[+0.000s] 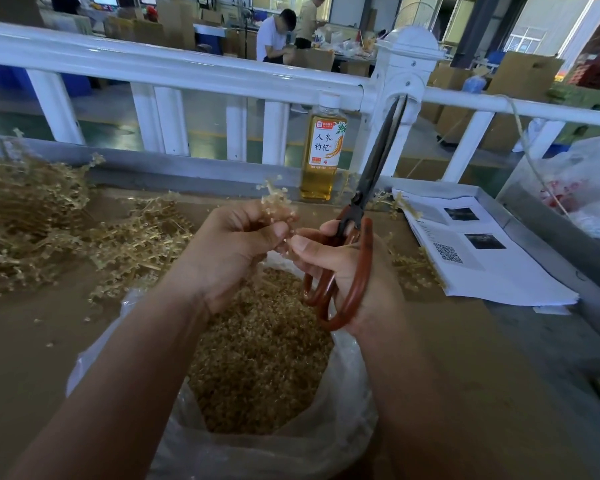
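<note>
Pinching 1 sprig (pixel 278 203) just above the bag (pixel 350 393), the left hand (pixel 236 244) meets the right hand (pixel 343 268), which grips scissors (pixel 361 192) with blades together; the bag looks mostly full of bits, but a big pile (pixel 32 216) remains uncut.

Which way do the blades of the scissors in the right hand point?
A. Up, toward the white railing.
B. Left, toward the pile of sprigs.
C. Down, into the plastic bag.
A: the right hand grips the scissors by their red-brown handles, and the dark closed blades rise toward the white railing, while the left hand pinches a sprig.
</note>
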The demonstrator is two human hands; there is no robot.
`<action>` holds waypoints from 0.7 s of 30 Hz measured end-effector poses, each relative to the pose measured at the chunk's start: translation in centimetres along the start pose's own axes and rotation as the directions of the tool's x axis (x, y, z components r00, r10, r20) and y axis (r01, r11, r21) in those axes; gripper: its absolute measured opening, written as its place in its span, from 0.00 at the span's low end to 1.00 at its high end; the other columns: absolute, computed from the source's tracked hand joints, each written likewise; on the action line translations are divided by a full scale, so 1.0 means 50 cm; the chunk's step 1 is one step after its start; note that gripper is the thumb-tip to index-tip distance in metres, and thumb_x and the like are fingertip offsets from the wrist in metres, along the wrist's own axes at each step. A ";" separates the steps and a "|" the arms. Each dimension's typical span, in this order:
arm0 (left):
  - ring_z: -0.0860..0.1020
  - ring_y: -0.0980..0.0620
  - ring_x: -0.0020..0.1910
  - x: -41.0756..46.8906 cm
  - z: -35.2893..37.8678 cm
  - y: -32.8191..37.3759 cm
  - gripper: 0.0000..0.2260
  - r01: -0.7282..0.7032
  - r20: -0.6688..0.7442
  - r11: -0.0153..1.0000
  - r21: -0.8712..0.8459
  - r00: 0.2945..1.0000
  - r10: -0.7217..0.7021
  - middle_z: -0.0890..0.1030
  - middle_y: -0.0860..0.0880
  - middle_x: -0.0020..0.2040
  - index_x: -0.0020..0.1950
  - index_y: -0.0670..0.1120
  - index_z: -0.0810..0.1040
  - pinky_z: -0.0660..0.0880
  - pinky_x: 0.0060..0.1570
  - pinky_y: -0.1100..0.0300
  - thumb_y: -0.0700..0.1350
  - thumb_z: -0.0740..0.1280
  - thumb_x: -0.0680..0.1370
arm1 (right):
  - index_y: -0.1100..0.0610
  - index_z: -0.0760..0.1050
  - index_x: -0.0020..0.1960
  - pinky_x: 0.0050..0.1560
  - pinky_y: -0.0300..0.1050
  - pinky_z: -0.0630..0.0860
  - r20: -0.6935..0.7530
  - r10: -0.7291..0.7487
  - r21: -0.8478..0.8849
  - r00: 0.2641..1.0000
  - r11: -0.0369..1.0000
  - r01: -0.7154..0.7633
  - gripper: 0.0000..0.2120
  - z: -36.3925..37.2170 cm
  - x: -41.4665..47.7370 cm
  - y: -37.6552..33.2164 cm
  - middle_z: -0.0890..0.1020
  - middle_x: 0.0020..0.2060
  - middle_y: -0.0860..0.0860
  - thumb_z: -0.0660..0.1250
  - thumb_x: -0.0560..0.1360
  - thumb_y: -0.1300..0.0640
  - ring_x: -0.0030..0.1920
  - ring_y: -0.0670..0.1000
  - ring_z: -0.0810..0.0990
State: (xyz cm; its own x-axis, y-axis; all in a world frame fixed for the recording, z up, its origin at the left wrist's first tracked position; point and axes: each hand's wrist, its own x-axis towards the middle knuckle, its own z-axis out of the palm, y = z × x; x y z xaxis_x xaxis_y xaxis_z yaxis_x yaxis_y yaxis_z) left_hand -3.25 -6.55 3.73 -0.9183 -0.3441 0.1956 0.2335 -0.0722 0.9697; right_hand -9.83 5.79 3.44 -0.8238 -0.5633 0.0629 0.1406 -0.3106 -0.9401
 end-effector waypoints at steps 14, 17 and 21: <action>0.76 0.45 0.39 0.002 0.032 -0.009 0.09 -0.102 -0.192 0.870 0.483 0.957 0.219 0.81 0.37 0.42 0.45 0.36 0.79 0.74 0.44 0.50 0.41 0.64 0.78 | 0.55 0.70 0.40 0.33 0.30 0.75 -0.114 -0.121 -0.332 0.986 0.940 0.077 0.16 0.025 -0.009 -0.003 0.80 0.33 0.46 0.75 0.63 0.68 0.33 0.39 0.79; 0.76 0.46 0.37 0.002 0.037 -0.008 0.09 -0.071 -0.247 0.849 0.523 0.941 0.231 0.79 0.45 0.35 0.40 0.41 0.77 0.73 0.43 0.51 0.41 0.63 0.78 | 0.55 0.69 0.40 0.37 0.32 0.76 -0.098 -0.138 -0.351 0.986 0.931 0.096 0.16 0.025 -0.012 -0.001 0.80 0.32 0.45 0.75 0.64 0.66 0.34 0.39 0.80; 0.73 0.51 0.35 0.003 0.040 -0.011 0.08 -0.013 -0.309 0.858 0.514 0.930 0.199 0.77 0.48 0.36 0.41 0.44 0.72 0.72 0.39 0.53 0.43 0.60 0.80 | 0.57 0.69 0.41 0.38 0.39 0.81 -0.113 -0.101 -0.233 0.988 0.970 0.073 0.11 0.027 -0.015 -0.001 0.81 0.28 0.47 0.71 0.69 0.67 0.32 0.46 0.82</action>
State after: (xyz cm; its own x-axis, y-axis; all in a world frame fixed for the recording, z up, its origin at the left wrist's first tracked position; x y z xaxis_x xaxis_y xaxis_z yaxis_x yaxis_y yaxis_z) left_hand -4.17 -4.71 3.51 -0.7088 -0.6235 0.3298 0.0485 0.4234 0.9047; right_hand -8.47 5.21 3.89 -0.8907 -0.4387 0.1196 -0.0515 -0.1640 -0.9851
